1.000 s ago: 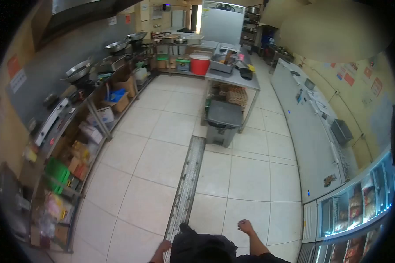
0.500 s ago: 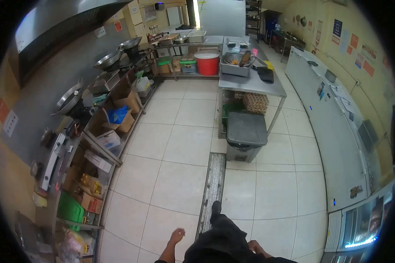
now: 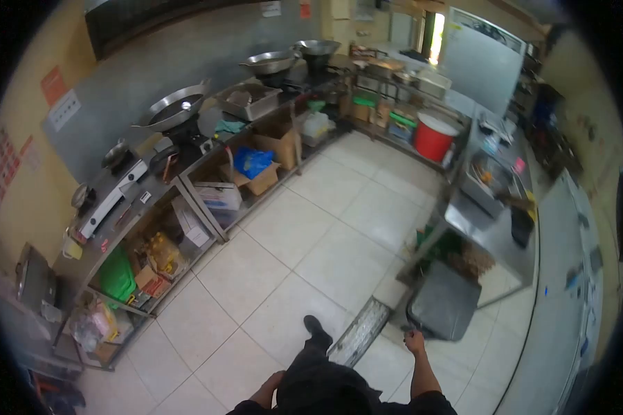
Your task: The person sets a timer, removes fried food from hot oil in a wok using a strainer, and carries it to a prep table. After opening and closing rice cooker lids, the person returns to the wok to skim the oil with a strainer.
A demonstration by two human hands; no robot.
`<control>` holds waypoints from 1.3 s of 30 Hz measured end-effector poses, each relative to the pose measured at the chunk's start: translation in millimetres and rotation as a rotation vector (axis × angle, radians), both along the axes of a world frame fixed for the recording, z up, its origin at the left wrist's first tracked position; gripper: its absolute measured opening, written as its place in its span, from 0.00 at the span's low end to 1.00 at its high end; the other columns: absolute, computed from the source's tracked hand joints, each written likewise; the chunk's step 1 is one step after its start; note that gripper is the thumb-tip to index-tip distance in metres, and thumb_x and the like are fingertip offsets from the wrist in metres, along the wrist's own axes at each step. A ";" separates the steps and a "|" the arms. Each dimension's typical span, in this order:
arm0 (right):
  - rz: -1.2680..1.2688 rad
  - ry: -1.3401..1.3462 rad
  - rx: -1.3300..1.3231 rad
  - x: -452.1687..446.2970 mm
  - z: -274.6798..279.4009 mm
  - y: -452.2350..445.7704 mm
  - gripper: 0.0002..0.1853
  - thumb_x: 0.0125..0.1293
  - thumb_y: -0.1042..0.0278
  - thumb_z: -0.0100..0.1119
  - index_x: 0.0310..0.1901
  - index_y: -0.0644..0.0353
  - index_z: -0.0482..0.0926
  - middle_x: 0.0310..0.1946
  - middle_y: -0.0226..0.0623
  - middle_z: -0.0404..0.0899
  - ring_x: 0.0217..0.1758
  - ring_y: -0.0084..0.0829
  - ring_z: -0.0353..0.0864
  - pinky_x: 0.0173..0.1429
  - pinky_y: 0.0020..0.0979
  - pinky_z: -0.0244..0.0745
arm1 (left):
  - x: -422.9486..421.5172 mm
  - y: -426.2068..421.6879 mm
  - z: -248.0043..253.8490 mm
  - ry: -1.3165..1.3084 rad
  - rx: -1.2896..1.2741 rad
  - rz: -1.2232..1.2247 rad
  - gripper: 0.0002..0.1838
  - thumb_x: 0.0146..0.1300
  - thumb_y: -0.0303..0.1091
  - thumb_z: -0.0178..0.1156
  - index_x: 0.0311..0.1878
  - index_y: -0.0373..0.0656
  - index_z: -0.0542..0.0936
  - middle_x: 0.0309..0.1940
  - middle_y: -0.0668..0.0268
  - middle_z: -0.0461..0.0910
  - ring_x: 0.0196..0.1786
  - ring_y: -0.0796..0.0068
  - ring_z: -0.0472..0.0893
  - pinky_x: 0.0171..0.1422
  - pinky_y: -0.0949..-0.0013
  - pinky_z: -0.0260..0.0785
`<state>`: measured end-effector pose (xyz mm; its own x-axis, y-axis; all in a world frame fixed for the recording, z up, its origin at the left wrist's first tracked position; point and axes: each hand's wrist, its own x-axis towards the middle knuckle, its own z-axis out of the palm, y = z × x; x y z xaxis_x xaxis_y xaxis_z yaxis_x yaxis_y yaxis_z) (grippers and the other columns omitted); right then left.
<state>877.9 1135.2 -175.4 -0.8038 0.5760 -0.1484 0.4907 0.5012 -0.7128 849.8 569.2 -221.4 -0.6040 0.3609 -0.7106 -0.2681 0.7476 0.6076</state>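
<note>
My right hand (image 3: pixel 414 340) is at the lower right, its fingers curled, just in front of the grey lidded bin (image 3: pixel 444 299); whether it touches the bin or holds anything is too blurred to tell. My left hand (image 3: pixel 273 384) hangs beside my dark clothing, with its fingers mostly hidden. One dark shoe (image 3: pixel 313 325) is forward on the tiles, left of the metal floor drain (image 3: pixel 360 333).
On the left, a steel counter (image 3: pixel 128 207) carries woks (image 3: pixel 176 109) and a white burner (image 3: pixel 114 198), with boxes below. A steel table (image 3: pixel 488 235) holding a tray (image 3: pixel 491 181) stands right, before white freezers (image 3: pixel 567 277). A red bucket (image 3: pixel 434 140) is behind.
The view has turned left and the bin and steel table are nearer. My right hand has moved forward toward the bin; my left hand has drawn back against my body.
</note>
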 end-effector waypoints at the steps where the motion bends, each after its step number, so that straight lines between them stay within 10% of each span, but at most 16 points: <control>1: 0.026 0.016 0.013 -38.5 11.7 10.2 0.12 0.56 0.64 0.53 0.28 0.67 0.77 0.21 0.43 0.79 0.22 0.30 0.79 0.29 0.31 0.73 | -23.4 7.9 -3.6 -0.006 0.007 -0.038 0.20 0.52 0.43 0.58 0.44 0.40 0.78 0.43 0.52 0.79 0.48 0.56 0.77 0.50 0.60 0.68; 11: -0.039 -0.310 -0.445 -173.5 -30.2 -21.5 0.14 0.54 0.60 0.54 0.24 0.64 0.80 0.20 0.42 0.79 0.23 0.34 0.78 0.31 0.39 0.72 | -343.1 88.1 -13.8 0.311 0.084 -0.396 0.13 0.56 0.38 0.52 0.35 0.39 0.80 0.37 0.50 0.79 0.42 0.52 0.78 0.46 0.56 0.69; 13: 0.443 -0.370 -0.039 -169.1 -47.2 -19.9 0.16 0.56 0.59 0.52 0.22 0.63 0.79 0.20 0.40 0.78 0.26 0.35 0.79 0.30 0.40 0.71 | -418.8 100.4 4.3 0.494 -0.030 -0.529 0.15 0.59 0.40 0.48 0.37 0.39 0.78 0.40 0.51 0.76 0.47 0.51 0.75 0.51 0.54 0.68; 15: 0.893 -0.574 0.373 -145.6 -179.3 -5.8 0.16 0.59 0.60 0.49 0.23 0.63 0.79 0.23 0.47 0.78 0.31 0.36 0.79 0.30 0.39 0.71 | -480.6 119.0 33.3 0.618 0.005 -0.329 0.12 0.60 0.39 0.52 0.37 0.41 0.77 0.39 0.53 0.77 0.44 0.57 0.76 0.50 0.60 0.69; 18: 0.412 -0.580 -0.077 -207.7 -107.3 -6.2 0.14 0.59 0.61 0.50 0.27 0.63 0.79 0.25 0.46 0.79 0.31 0.35 0.79 0.30 0.38 0.71 | -560.6 145.3 63.7 0.570 0.186 0.029 0.13 0.58 0.39 0.55 0.41 0.40 0.76 0.36 0.57 0.79 0.41 0.58 0.79 0.46 0.61 0.72; 22: 0.178 -0.355 -0.350 -299.1 -156.8 19.8 0.13 0.58 0.62 0.51 0.31 0.63 0.79 0.27 0.45 0.79 0.31 0.34 0.78 0.30 0.36 0.71 | -628.1 182.1 70.1 0.333 0.247 0.272 0.13 0.59 0.39 0.55 0.40 0.38 0.75 0.35 0.59 0.80 0.37 0.68 0.80 0.42 0.66 0.72; 24: 0.054 0.181 -0.886 -321.7 -235.1 37.4 0.13 0.58 0.62 0.52 0.33 0.63 0.80 0.28 0.45 0.80 0.31 0.34 0.77 0.30 0.34 0.71 | -637.7 196.5 70.7 0.250 0.136 0.258 0.14 0.59 0.41 0.54 0.37 0.37 0.76 0.33 0.55 0.80 0.37 0.65 0.80 0.43 0.64 0.72; 25: 0.127 0.054 -0.606 -360.4 -237.0 53.3 0.12 0.57 0.63 0.53 0.34 0.65 0.79 0.28 0.42 0.79 0.31 0.33 0.77 0.30 0.33 0.71 | -642.4 193.8 37.2 0.269 0.032 -0.117 0.15 0.58 0.42 0.55 0.37 0.38 0.77 0.33 0.54 0.80 0.38 0.63 0.80 0.44 0.62 0.71; 27: 0.255 -0.234 -0.014 -445.3 -223.4 82.5 0.12 0.55 0.66 0.55 0.35 0.67 0.79 0.27 0.36 0.79 0.29 0.31 0.76 0.29 0.31 0.71 | -654.6 195.7 -4.7 0.454 -0.036 -0.852 0.17 0.56 0.44 0.55 0.37 0.39 0.80 0.34 0.53 0.80 0.39 0.58 0.79 0.45 0.58 0.70; 29: -0.077 -0.294 -0.698 -521.6 -213.3 118.5 0.11 0.53 0.69 0.56 0.34 0.68 0.79 0.28 0.43 0.80 0.29 0.35 0.78 0.31 0.35 0.72 | -660.9 219.5 -4.3 0.160 0.039 -0.690 0.18 0.53 0.47 0.57 0.41 0.45 0.81 0.40 0.58 0.80 0.43 0.58 0.78 0.49 0.57 0.68; 30: 0.125 -0.339 -0.553 -584.2 -89.9 128.4 0.12 0.52 0.64 0.56 0.34 0.63 0.81 0.30 0.48 0.80 0.29 0.42 0.79 0.31 0.39 0.71 | -675.8 233.4 -6.2 0.178 -0.032 -0.566 0.18 0.53 0.46 0.57 0.40 0.44 0.81 0.39 0.57 0.80 0.43 0.57 0.78 0.49 0.57 0.68; 32: 0.390 -0.428 0.239 -663.6 -109.4 170.3 0.09 0.52 0.61 0.58 0.26 0.57 0.83 0.27 0.42 0.82 0.34 0.35 0.82 0.37 0.35 0.76 | -703.4 252.8 -33.5 0.214 -0.148 -0.291 0.17 0.53 0.45 0.56 0.40 0.43 0.81 0.38 0.56 0.80 0.43 0.56 0.77 0.51 0.56 0.67; 34: 0.814 -0.354 0.326 -742.5 -77.7 212.7 0.15 0.57 0.55 0.48 0.26 0.54 0.80 0.27 0.42 0.79 0.34 0.43 0.78 0.38 0.41 0.73 | -746.5 265.5 -8.7 0.305 -0.079 -0.249 0.14 0.50 0.41 0.57 0.35 0.42 0.81 0.35 0.55 0.79 0.41 0.55 0.77 0.49 0.57 0.68; 36: 0.404 -0.106 0.078 -810.7 -23.6 229.4 0.11 0.54 0.62 0.55 0.24 0.61 0.79 0.21 0.42 0.80 0.27 0.37 0.80 0.35 0.34 0.74 | -785.4 279.7 7.2 0.620 0.119 -0.161 0.12 0.47 0.37 0.58 0.33 0.41 0.81 0.32 0.53 0.79 0.35 0.53 0.77 0.42 0.58 0.70; 39: 0.369 -0.055 -0.076 -885.8 39.1 246.9 0.13 0.55 0.62 0.55 0.27 0.65 0.78 0.18 0.43 0.79 0.24 0.33 0.79 0.32 0.33 0.73 | -837.8 313.8 22.9 0.360 -0.046 0.078 0.11 0.49 0.35 0.58 0.36 0.41 0.80 0.32 0.54 0.80 0.31 0.55 0.78 0.32 0.57 0.70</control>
<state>-7.9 1382.1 -136.4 -0.9448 0.2354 -0.2279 0.3256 0.5982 -0.7322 12.0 883.0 -198.5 -0.8425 0.2769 -0.4620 -0.1003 0.7620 0.6397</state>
